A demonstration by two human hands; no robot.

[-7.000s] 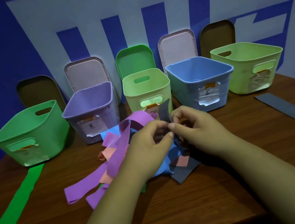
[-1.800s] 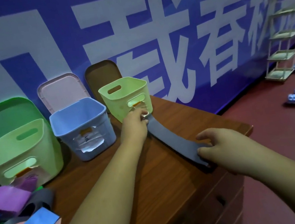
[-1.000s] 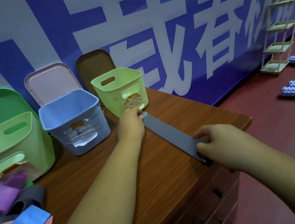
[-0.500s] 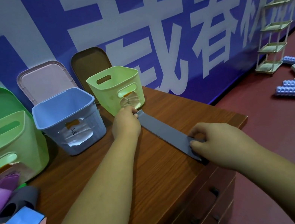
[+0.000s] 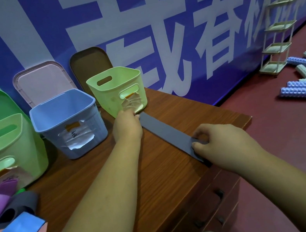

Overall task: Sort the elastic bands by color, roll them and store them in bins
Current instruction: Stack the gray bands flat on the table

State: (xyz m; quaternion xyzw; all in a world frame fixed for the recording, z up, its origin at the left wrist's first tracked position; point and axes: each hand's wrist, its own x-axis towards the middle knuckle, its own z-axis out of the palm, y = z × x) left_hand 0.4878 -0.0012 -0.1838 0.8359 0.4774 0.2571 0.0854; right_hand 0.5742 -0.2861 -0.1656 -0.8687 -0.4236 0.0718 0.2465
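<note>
Rolled further — one grey band [image 5: 164, 128], two hands.

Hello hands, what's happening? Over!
Left hand pins grey band far end. Right hand rolling near end. Path clear to yellow-green bin.

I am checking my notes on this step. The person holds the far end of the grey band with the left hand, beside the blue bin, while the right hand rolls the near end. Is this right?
Not quite. In the head view, the left hand holds the grey band beside the light green bin, not the blue bin. The right hand does roll the near end.
</note>
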